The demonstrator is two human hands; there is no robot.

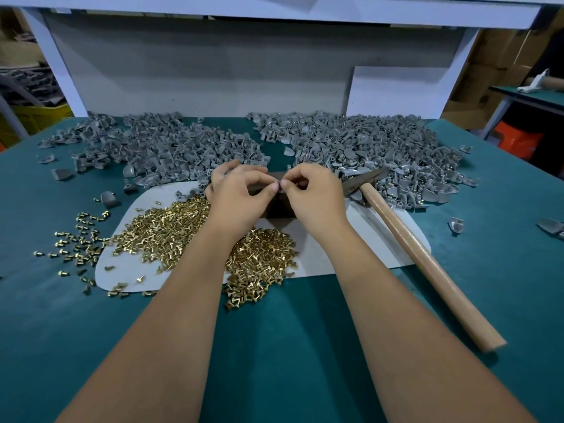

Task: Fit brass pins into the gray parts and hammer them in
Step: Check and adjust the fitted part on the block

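Fingertips of our left hand (241, 193) and right hand (308, 193) pinch together over something too small to identify, hammer (427, 257) lying idle nearer the right.

Just one view here, a wide-angle head cam worn by the person, so nothing was shared with a second camera. It looked forward and down over the green table (305, 346), close enough that both forearms filled the bottom. Straight lines bowed toward the edges, and the white shelf (274, 10) capped the top.
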